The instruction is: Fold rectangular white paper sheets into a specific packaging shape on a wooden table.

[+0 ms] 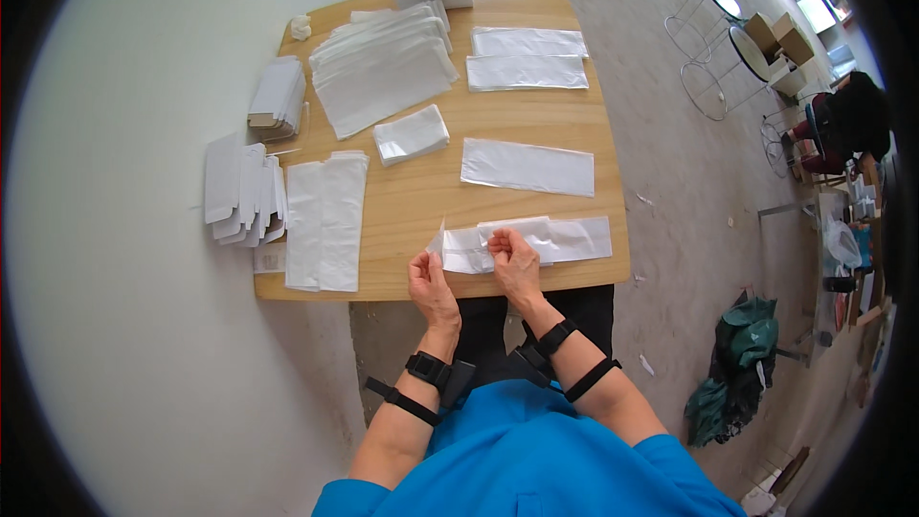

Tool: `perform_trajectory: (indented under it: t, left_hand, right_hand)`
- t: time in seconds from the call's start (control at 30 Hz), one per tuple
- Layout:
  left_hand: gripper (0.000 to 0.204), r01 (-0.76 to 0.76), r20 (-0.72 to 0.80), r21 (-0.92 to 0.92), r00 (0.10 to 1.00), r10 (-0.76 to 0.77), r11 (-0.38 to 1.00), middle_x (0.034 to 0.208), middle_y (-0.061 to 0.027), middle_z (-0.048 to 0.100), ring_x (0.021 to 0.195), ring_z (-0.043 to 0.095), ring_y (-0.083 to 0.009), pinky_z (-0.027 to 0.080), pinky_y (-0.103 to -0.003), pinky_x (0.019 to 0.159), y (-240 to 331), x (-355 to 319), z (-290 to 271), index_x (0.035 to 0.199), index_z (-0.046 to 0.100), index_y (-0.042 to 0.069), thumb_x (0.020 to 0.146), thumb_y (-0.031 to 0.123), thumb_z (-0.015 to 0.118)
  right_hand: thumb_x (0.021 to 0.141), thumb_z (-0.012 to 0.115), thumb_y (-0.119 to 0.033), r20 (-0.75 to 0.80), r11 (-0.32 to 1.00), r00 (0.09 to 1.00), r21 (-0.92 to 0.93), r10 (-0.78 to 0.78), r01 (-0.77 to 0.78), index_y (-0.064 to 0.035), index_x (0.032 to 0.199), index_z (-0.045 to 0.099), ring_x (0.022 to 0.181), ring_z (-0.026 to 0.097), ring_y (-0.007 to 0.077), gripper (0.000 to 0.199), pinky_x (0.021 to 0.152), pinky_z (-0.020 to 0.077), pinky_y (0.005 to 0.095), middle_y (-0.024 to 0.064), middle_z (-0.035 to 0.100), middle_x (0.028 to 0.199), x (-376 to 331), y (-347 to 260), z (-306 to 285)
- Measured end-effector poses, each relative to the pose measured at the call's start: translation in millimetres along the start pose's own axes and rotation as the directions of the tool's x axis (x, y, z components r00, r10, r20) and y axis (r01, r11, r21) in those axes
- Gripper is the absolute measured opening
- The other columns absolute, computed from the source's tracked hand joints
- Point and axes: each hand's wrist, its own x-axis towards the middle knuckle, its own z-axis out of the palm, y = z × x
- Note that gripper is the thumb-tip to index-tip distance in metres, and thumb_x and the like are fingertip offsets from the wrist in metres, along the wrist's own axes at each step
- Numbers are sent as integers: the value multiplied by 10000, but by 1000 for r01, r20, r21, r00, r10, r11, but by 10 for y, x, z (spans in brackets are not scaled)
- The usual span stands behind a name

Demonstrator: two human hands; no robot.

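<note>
At table edge [388, 293] — hands [518, 268] on plain white sheet [463, 251]

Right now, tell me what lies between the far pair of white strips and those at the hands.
In the head view, one strip lies between the far pair and the near strips, with bare table before and beyond it.

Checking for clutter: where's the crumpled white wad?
In the head view, the crumpled wad sits at the far-left corner of the table, left of the fanned sheets.
</note>
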Motion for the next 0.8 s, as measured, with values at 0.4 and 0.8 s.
perform_trajectory:
  t: [0.4, 0.8]
  left_hand:
    - [157, -706, 592, 330, 672, 445, 627, 1063, -72, 657, 1053, 569, -266, 408, -375, 928, 451, -265, 287, 959, 650, 77, 809, 76, 692]
    - [191, -692, 604, 548, 716, 349, 471, 1099, 17, 673, 999, 539, -211, 360, -349, 899, 159, -264, 338, 1047, 678, 131, 870, 147, 607]
  right_hand:
    - [856, 653, -308, 37, 969, 975, 107, 219, -222, 22, 753, 638, 553, 547, 134, 346, 540, 447, 303, 63, 611, 610, 58, -360, -401]
    - [817, 616, -210, -205, 965, 976, -230, 79, -127, 21, 741, 596, 621, 621, 343, 244, 610, 473, 426, 187, 617, 654, 164, -66, -576]
